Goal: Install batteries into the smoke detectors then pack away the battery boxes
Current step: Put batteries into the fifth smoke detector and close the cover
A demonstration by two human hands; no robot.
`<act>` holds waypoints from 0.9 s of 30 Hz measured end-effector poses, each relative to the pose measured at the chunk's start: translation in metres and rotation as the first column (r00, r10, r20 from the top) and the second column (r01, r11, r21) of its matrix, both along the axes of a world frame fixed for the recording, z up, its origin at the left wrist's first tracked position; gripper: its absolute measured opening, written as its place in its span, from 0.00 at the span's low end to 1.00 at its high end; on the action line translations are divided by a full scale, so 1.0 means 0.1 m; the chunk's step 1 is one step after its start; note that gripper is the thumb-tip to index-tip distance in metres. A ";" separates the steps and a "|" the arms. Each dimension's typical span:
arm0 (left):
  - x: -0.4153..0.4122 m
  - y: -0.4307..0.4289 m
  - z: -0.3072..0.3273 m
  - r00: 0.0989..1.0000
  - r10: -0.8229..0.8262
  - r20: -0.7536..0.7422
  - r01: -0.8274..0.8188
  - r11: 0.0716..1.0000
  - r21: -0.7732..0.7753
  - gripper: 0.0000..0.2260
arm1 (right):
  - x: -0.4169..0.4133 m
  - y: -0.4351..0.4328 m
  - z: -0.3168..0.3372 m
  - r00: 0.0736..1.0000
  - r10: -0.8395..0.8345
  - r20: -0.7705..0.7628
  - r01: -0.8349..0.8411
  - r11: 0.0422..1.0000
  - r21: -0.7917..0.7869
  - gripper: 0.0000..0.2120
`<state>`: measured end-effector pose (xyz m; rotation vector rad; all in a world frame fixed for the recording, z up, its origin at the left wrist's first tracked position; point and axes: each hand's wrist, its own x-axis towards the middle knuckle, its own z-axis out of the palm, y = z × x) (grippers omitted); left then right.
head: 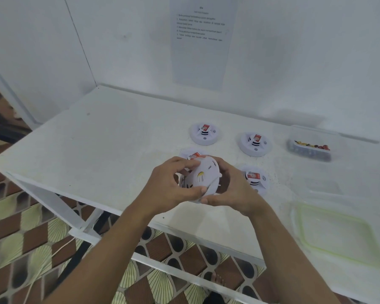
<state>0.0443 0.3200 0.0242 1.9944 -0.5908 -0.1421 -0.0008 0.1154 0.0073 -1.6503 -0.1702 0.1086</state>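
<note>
Together, left grip (169,186) and right grip (234,190) curl round a smoke detector (206,173); red labels (254,175) unreadable.

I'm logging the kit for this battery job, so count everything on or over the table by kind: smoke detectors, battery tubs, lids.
Smoke detectors: 5, one of them held in both hands
Clear battery tub: 1
Loose lid: 1
Total: 7

Carrying four smoke detectors on white table (97,145): rear-left detector (204,133), rear-right detector (255,144), front-left detector (192,155), front-right detector (256,177). Also bearing clear battery container (312,134) at right, green-rimmed lid (338,235) lying flat near front edge.
</note>
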 end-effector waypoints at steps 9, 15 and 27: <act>-0.02 0.06 -0.01 0.997 0.017 0.076 -0.020 0.999 0.033 0.28 | -0.02 0.00 -0.03 1.000 0.006 -0.023 -0.005 0.999 0.039 0.43; -0.01 0.08 -0.02 0.999 -0.006 0.053 0.003 0.999 0.050 0.26 | -0.03 -0.02 -0.04 1.000 -0.012 -0.010 0.012 0.999 0.047 0.42; -0.01 0.01 -0.03 0.999 -0.025 -0.047 0.027 0.999 0.043 0.26 | -0.04 -0.08 0.00 1.000 -0.016 0.017 0.017 0.999 -0.035 0.42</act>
